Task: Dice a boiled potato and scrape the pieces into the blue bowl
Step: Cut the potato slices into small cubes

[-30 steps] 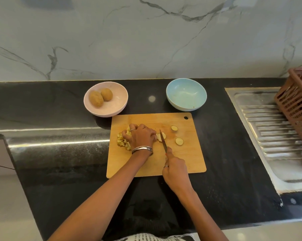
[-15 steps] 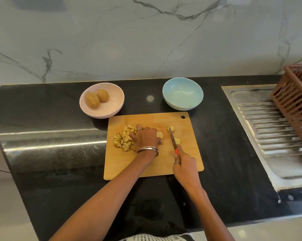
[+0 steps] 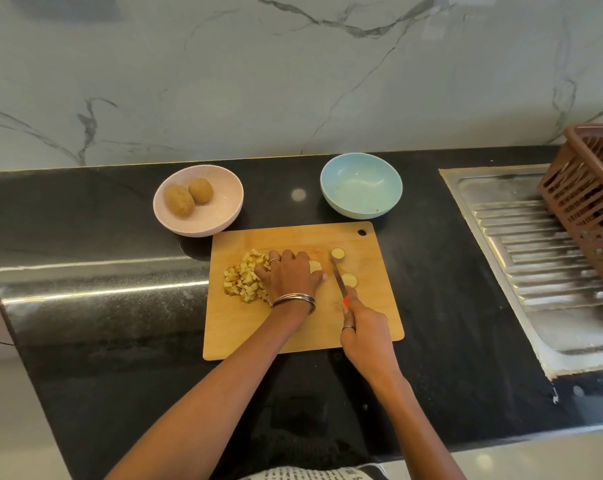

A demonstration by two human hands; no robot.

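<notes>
A wooden cutting board (image 3: 293, 337) lies on the black counter. A heap of diced potato (image 3: 243, 278) sits at its left. My left hand (image 3: 291, 275) lies over the heap's right side, fingers curled over a potato slice (image 3: 314, 266) that peeks out beside it. My right hand (image 3: 360, 332) grips a red-handled knife (image 3: 338, 277), blade pointing away between my left hand and two round slices (image 3: 349, 279). The blue bowl (image 3: 361, 185) stands empty behind the board.
A pink bowl (image 3: 220, 216) with two whole potatoes (image 3: 188, 196) stands at the back left. A steel sink drainboard (image 3: 535, 258) and a brown plastic basket (image 3: 591, 202) are at the right. The marble wall rises behind.
My right hand and the knife moved right, away from my left hand, toward the two round slices. My left hand shifted slightly right, uncovering more of the diced heap.
</notes>
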